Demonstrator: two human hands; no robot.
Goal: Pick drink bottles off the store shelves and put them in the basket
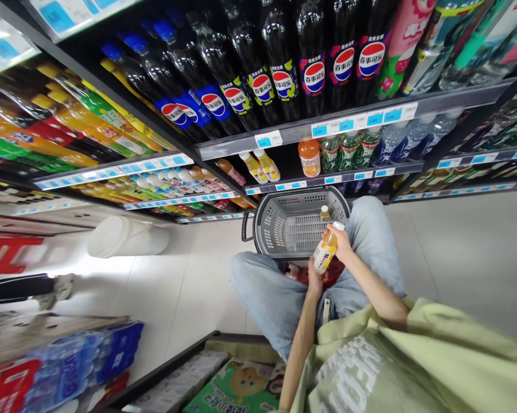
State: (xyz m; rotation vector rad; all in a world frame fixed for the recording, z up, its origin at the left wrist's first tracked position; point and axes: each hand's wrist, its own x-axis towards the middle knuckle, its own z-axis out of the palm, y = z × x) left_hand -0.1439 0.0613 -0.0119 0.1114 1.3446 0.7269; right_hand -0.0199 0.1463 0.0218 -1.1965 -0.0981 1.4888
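Observation:
I hold a juice bottle (325, 252) with a white cap and a yellow-and-white label, tilted over the near edge of a grey shopping basket (275, 198). My left hand (314, 280) is closed around its lower end. Near the cap, my right hand (342, 243) grips the upper part. Inside the basket, close to its right end, stands another bottle (324, 213) with a pale cap, partly hidden by the held one. The basket sits on the floor between my bent knees and the shelf.
Cola bottles (314, 71) line the upper shelf. Below them are two yellow-labelled bottles (260, 167), an orange drink bottle (308, 158) and several green bottles. A white bucket (120, 237) stands on the floor at left. Behind me are cartons (236, 387); a person's shoe (63, 287) shows at far left.

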